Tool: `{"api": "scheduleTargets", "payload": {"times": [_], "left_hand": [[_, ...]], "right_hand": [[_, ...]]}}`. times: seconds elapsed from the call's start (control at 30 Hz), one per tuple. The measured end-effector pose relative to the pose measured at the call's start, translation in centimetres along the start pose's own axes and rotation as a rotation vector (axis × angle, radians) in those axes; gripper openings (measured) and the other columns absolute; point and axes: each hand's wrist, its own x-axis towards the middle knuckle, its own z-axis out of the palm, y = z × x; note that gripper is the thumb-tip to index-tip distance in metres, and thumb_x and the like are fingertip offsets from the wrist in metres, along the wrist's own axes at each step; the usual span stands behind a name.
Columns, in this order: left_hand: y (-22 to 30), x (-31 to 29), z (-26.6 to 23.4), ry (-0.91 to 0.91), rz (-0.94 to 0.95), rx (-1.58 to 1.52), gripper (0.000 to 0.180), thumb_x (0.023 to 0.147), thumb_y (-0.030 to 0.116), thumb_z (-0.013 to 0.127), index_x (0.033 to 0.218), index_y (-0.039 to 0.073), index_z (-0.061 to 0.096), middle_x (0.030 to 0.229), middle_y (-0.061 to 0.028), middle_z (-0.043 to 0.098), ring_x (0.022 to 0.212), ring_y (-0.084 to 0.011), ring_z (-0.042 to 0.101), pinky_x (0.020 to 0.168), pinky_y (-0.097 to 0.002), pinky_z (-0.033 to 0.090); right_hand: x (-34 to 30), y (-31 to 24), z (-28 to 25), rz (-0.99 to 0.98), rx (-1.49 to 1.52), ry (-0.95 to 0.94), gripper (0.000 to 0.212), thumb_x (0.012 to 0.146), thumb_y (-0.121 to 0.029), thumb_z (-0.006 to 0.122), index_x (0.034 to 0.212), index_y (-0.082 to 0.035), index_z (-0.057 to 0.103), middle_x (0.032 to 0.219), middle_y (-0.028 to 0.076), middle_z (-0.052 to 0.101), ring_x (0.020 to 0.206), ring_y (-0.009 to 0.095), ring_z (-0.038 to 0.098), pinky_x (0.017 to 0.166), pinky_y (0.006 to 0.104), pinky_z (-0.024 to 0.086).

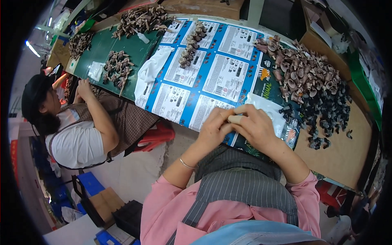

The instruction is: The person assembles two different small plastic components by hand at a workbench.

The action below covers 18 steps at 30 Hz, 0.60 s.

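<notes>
My left hand [213, 125] and my right hand [257, 127] meet over the front edge of the table, fingers bent and pressed together. Whatever they pinch is hidden by the fingers. Pale coverings wrap some fingertips. Beside my right hand lies a flat clear-white plastic bag [267, 109]. To the right is a heap of brownish, hollow, cup-ended plastic parts [304, 71], with a pile of small black parts [326, 110] against its near side. Ahead of my hands, a row of brown pieces [192, 47] stretches across the printed sheet [224, 77].
At left a co-worker [77, 130] sits at the green tabletop [92, 61], among piles of brown pieces [118, 69]. A white cloth [153, 71] and a small white bottle [143, 38] lie between us. A cardboard board [339, 159] carries the black parts. A red stool [155, 136] stands below.
</notes>
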Motion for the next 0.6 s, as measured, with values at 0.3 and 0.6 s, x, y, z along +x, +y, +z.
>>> {"api": "scheduleTargets", "payload": {"times": [0.3,0.6], "left_hand": [[-7.6,5.1,-8.7,0.378,-0.224,0.095,0.075,0.078,0.008,0.075,0.144,0.006,0.039,0.096,-0.0069,0.065,0.084,-0.0127,0.060,0.070,-0.0259,0.050],[-11.4,8.6,-10.7,0.396,-0.116,0.159,0.085,0.076,0.006,0.077,0.148,0.012,0.033,0.103,-0.0093,0.056,0.089,-0.0183,0.058,0.074,-0.0306,0.054]], "right_hand": [[-9.9,4.1,-8.0,0.448,-0.623,0.222,0.034,0.080,-0.012,0.070,0.113,-0.007,0.066,0.112,0.011,0.059,0.101,0.031,0.056,0.086,0.0413,0.044],[-11.8,4.9,-7.3,0.493,-0.732,0.209,0.031,0.078,-0.015,0.071,0.108,-0.010,0.068,0.120,0.008,0.057,0.114,0.032,0.053,0.094,0.0427,0.040]]}}
